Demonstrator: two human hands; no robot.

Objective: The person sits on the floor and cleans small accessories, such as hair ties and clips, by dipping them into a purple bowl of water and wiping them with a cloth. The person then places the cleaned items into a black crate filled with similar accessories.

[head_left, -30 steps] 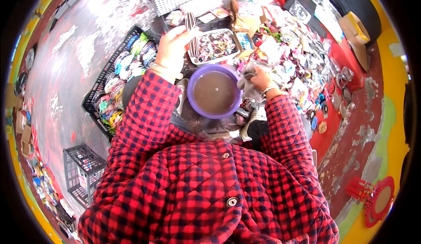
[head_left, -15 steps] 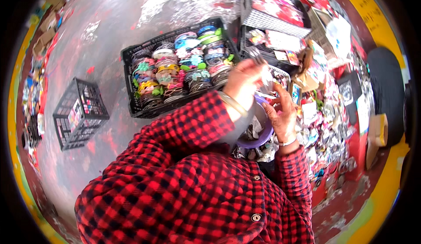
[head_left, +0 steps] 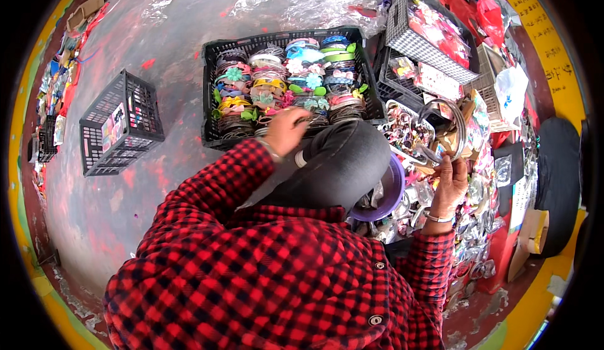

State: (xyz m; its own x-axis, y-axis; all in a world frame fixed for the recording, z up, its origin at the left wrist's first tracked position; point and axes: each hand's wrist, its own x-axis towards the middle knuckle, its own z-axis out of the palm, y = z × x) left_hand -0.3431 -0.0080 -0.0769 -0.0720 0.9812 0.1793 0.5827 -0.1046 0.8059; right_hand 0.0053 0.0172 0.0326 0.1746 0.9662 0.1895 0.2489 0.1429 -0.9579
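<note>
My left hand (head_left: 287, 130) is at the near edge of a wide black crate (head_left: 220, 141). Its fingers are drawn together, and what they hold, if anything, is too small to make out. The crate is packed with rows of headbands (head_left: 267, 84), several with bows and flowers in green, yellow, pink and blue. On the right, my right hand (head_left: 450, 185) pinches a bunch of thin dark headbands (head_left: 464, 133) by their lower ends, and their loops stand upright above the fingers. Below and left of that hand, a purple basin (head_left: 395, 198) holds crumpled clear wrappers, partly hidden by my knee.
A white tray (head_left: 393, 104) of small trinkets lies between the crate and my right hand. Stacked baskets (head_left: 402, 35) stand at the far right. Wrapped goods (head_left: 478, 205) heap along the right side. Farther left, a tall black crate (head_left: 141, 133) stands on the floor.
My hands, close together above the purple basin before, have parted. The left moved left to the crate's near edge; the right moved right and now holds up the dark headbands. The view has shifted.
</note>
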